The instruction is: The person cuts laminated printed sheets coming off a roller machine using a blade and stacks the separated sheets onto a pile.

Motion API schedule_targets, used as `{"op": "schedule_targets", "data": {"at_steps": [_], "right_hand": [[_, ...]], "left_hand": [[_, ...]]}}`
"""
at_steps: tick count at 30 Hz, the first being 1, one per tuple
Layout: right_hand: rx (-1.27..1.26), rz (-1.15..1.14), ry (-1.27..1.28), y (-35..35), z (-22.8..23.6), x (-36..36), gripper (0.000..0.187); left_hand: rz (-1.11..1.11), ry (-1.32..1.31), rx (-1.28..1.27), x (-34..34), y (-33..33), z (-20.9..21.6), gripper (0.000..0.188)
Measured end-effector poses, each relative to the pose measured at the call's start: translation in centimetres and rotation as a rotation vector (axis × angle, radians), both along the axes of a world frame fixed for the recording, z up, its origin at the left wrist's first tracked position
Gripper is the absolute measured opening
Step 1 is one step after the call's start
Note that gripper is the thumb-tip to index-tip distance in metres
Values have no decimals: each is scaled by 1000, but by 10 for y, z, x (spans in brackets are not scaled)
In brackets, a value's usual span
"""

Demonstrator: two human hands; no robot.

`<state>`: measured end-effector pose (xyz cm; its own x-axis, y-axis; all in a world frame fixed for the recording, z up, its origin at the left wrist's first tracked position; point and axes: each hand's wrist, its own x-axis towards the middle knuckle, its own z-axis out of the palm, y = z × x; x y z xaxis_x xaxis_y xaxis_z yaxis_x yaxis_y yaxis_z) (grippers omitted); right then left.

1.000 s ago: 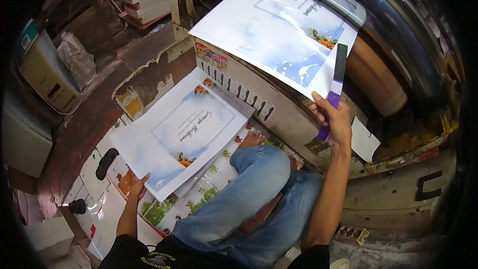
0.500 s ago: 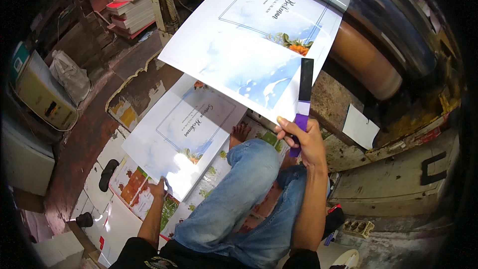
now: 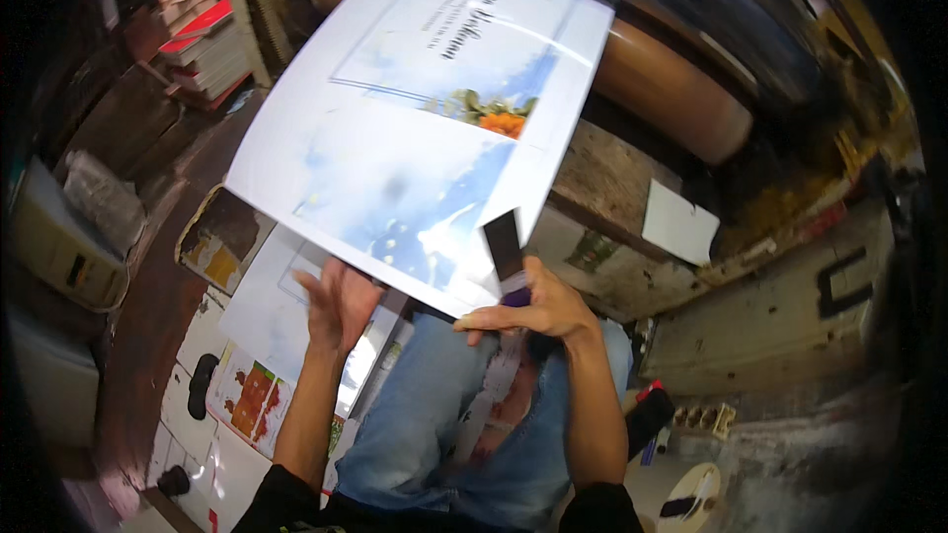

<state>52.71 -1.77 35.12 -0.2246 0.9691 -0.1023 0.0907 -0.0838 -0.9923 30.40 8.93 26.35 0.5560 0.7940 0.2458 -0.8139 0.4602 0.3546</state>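
Note:
A large glossy printed sheet (image 3: 375, 158), white and pale blue with orange flowers, hangs from the rollers toward me. My right hand (image 3: 553, 311) is closed at its near right corner, thumb on top. That same hand also holds a flat tool with a black strip-like end (image 3: 503, 242) and a purple handle (image 3: 515, 289). At the sheet's near edge, my left hand (image 3: 341, 306) is raised with fingers apart and nothing visible in it. Below lies a stack of similar printed sheets (image 3: 259, 301), partly hidden by the hanging sheet and my left arm.
A brown roller (image 3: 676, 89) and a shiny metal roller (image 3: 770, 49) span the far side. A white card (image 3: 681, 222) rests on the ledge at right. Red-covered stacks (image 3: 207, 49) stand at far left. Near my right arm is a power strip (image 3: 706, 419).
The hanging sheet has come closer to me and leftward in view, along with my right hand. My left hand has left the lower stack and risen to the sheet's near edge, opening.

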Motion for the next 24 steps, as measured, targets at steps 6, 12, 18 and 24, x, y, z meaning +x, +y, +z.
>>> {"op": "schedule_targets", "data": {"at_steps": [6, 12, 18, 24], "right_hand": [[26, 278, -85, 35, 19, 6, 23], [353, -597, 725, 61, 11, 13, 39], [276, -1142, 223, 58, 10, 3, 46], [470, -1038, -1044, -69, -13, -1, 18]], "left_hand": [[490, 584, -164, -35, 49, 32, 41], [531, 715, -37, -78, 62, 12, 46], [446, 847, 3, -114, 50, 9, 48], [476, 976, -9, -163, 42, 14, 46]]}}
